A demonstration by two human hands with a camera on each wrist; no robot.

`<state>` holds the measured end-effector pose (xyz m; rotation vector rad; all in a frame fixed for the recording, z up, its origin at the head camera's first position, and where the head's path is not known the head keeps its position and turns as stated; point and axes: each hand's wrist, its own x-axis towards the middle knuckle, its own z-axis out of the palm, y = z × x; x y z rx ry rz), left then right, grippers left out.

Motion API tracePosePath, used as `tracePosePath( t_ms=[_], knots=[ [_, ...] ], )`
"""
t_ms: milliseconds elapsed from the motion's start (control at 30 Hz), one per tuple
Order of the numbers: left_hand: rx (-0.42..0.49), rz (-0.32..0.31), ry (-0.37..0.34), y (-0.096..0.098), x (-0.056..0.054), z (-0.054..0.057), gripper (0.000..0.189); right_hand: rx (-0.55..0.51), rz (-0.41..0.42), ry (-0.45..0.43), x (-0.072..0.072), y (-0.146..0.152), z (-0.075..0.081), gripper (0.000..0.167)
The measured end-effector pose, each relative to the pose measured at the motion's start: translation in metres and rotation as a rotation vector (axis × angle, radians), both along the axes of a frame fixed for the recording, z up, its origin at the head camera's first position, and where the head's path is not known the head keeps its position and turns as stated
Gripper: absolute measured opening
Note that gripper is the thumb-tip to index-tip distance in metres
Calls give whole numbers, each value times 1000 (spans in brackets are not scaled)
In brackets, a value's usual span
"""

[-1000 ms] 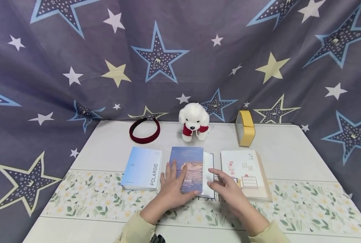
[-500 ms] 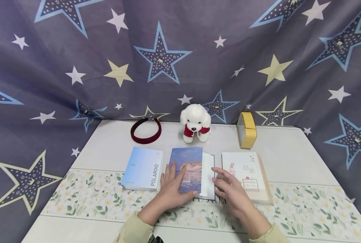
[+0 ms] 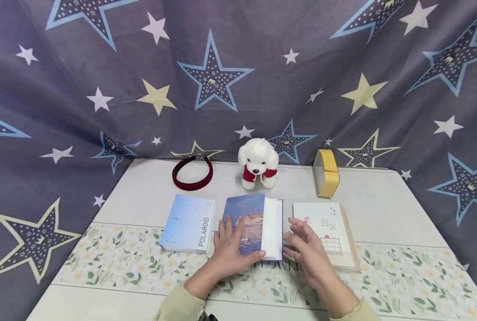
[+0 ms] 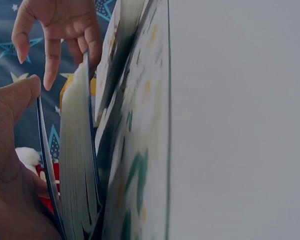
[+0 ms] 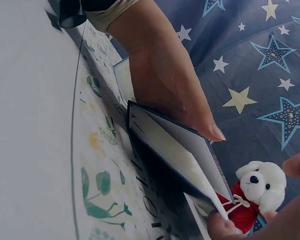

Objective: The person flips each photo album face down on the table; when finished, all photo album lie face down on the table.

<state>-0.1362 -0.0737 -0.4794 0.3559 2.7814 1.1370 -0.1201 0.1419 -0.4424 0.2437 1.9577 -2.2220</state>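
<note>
A photo album with a seaside picture on its cover lies on the table, its cover raised at a slant and its white pages showing at the right. My left hand rests on that cover with its fingers spread and its thumb by the lower right edge. At the album's right side, my right hand has its fingers loosely bent, and nothing shows between thumb and fingers. One of its fingertips is right at the edge of the pages in the right wrist view.
A blue "POLAROID" album lies to the left; a white illustrated book lies to the right. Behind stand a dark red headband, a white plush dog and a yellow upright box-like object. A starry curtain hangs behind the table.
The album's cover has lifted and shifted left, baring more of the white pages. My right hand has moved slightly right; my left hand stays on the cover.
</note>
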Motion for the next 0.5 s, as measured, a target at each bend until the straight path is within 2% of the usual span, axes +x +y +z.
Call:
tracePosePath(
  t_ms=[100,267,500],
  knots=[
    [-8,23,-10,5,0,3,110,-32,-8,-3,-2,0,0,62],
    [-16,70,-19,13,-1,5,113,-82,-13,-9,-5,1,2,55],
    [32,114,-24,27,-1,9,111,-175,4,-47,-9,-2,5,53]
  ],
)
